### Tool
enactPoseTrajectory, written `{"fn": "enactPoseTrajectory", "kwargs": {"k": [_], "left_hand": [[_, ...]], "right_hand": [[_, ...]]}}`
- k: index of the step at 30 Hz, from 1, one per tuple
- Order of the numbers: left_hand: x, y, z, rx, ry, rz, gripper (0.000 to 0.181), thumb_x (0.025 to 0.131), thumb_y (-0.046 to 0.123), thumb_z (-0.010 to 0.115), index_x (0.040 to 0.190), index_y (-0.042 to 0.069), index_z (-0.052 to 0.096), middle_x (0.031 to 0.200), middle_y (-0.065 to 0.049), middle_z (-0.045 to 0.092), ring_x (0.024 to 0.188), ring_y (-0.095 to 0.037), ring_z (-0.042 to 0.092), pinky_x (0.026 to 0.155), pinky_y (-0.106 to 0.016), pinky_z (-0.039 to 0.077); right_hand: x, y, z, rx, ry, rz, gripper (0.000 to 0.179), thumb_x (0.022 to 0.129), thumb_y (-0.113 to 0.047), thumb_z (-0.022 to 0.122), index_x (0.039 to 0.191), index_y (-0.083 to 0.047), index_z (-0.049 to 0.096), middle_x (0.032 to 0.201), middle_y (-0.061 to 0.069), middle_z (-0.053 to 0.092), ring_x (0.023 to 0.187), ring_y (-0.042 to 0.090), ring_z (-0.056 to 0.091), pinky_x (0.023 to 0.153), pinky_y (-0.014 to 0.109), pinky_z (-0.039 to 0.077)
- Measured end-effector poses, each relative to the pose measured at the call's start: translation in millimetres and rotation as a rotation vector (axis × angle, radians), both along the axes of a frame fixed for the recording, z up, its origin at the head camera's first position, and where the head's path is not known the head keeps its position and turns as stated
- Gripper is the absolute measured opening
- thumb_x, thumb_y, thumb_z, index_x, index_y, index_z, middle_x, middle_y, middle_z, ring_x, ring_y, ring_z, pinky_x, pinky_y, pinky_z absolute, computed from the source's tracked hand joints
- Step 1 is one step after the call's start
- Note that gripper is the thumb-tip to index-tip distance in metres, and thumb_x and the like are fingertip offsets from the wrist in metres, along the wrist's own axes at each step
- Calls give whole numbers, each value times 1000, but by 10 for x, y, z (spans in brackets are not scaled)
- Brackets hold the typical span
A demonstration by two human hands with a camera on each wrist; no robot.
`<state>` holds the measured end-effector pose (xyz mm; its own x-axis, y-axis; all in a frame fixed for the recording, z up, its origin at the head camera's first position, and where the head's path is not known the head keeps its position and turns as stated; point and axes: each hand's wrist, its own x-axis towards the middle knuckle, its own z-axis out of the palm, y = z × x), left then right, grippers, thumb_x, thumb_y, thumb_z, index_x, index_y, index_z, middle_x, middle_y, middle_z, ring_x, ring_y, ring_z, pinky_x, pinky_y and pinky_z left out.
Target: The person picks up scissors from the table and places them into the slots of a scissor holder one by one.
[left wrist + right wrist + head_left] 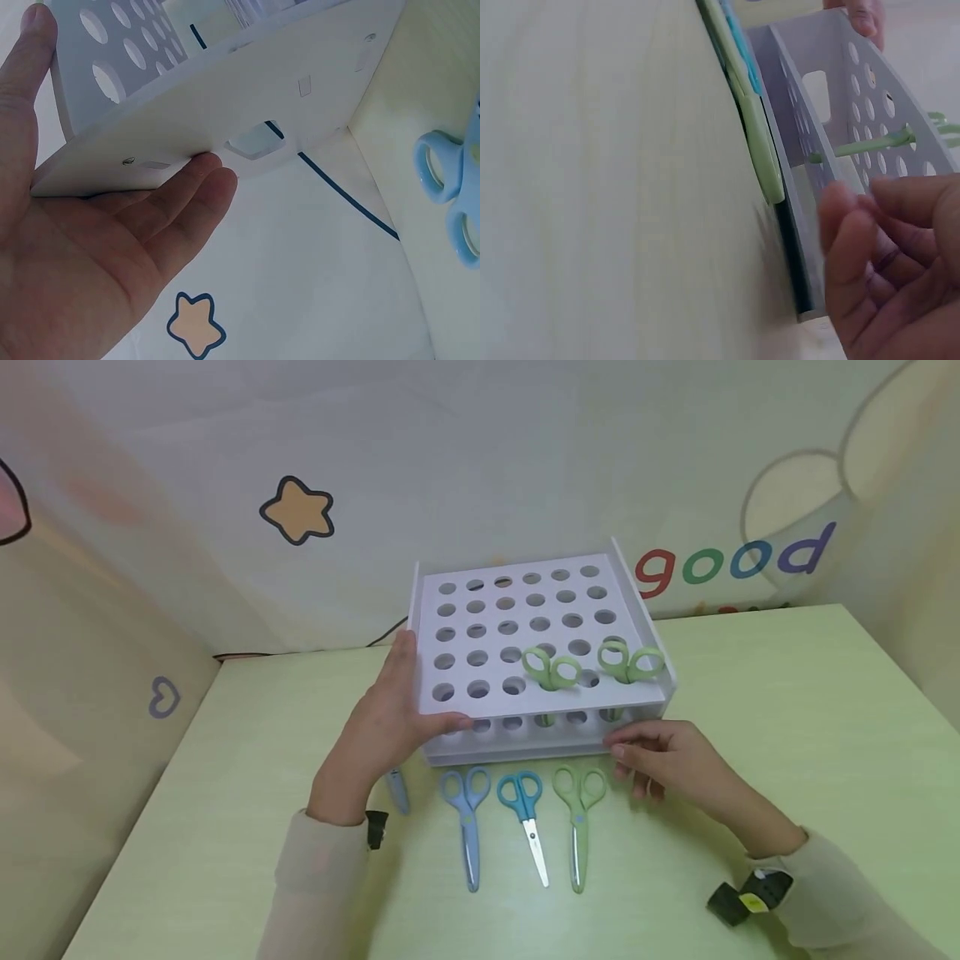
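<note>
A white two-tier rack point(491, 647) with rows of round holes stands tilted toward me. My left hand point(390, 718) grips its left front corner, thumb over the front edge; the left wrist view shows the fingers along the outer side panel. Two pairs of green scissors, one left point(550, 668) and one right point(628, 662), stand handles up in the front row. At the rack's lower right front, my right hand point(667, 760) has loosely bent fingers and nothing visible in it. The right wrist view shows one green shaft point(866, 145) running between the tiers.
In front of the rack lie periwinkle-blue scissors point(468, 827), teal scissors point(525, 822) with bare metal blades and green scissors point(577, 827). Another blue pair point(397, 789) is partly hidden by my left wrist. A printed backdrop point(465, 460) rises behind the table point(247, 827).
</note>
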<state>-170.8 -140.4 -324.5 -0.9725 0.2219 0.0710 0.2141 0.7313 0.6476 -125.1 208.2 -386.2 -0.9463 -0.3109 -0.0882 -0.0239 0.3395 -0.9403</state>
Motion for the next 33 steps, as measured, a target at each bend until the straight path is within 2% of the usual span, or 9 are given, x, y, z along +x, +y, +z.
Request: {"fn": "enactPoseTrajectory", "kwargs": {"k": [4,7,11,14,17,20,23,27,33], "left_hand": [[5,1,8,-2,-13,9,130,74,43,91,163,25,-3,156,-2,26,108,-26,51,88,-44,45],[8,-1,18,6,-7,6,130,74,42,91,163,24,-1,158,-1,25,109,-26,51,89,-44,45],[7,-8,11,16,8,-11,127,73,41,92,162,23,3,148,-1,33,106,-25,52,86,-43,45],[-2,-10,3,24,15,-21,126,73,42,92,161,23,5,141,-1,37,104,-24,53,84,-42,46],[-6,-8,0,26,15,-21,126,72,43,92,161,23,5,140,-1,38,104,-23,53,84,-42,46],[-1,-8,11,24,15,-21,126,72,42,92,162,24,5,140,-1,38,104,-24,53,84,-43,46],[7,-9,24,19,12,-17,127,73,41,92,162,24,4,145,-2,35,106,-25,52,85,-43,46],[8,-12,25,16,12,-10,129,73,41,92,163,23,1,155,-3,28,109,-26,51,88,-44,46],[-12,-8,-12,38,24,-26,126,71,48,91,161,24,6,135,0,40,100,-23,55,83,-42,47]], "right_hand": [[-18,16,-80,65,-23,3,23,98,-10,66,114,6,70,79,10,68,57,24,63,51,33,52],[-18,8,-106,147,-29,29,26,96,-14,69,116,3,72,69,7,64,53,23,60,50,33,50],[-1,-16,-141,217,-27,118,40,93,-18,74,128,-1,67,63,6,55,43,23,56,43,35,47],[14,-49,-158,238,-39,187,51,90,-20,78,136,-6,61,65,7,53,38,23,55,39,37,47],[27,-86,-157,261,-47,228,57,88,-19,80,140,-12,58,65,8,53,36,23,56,37,39,46],[32,-126,-137,291,-24,256,58,88,-16,79,142,-12,56,65,8,52,34,22,55,36,40,46],[29,-162,-114,309,4,275,54,89,-12,78,139,-9,57,64,7,51,33,19,53,35,39,45],[26,-180,-82,329,21,291,43,89,-12,78,128,-10,61,62,5,51,34,17,52,36,38,45],[32,-67,-38,388,38,360,32,85,-19,82,107,-15,59,60,0,55,38,15,55,43,33,47]]}}
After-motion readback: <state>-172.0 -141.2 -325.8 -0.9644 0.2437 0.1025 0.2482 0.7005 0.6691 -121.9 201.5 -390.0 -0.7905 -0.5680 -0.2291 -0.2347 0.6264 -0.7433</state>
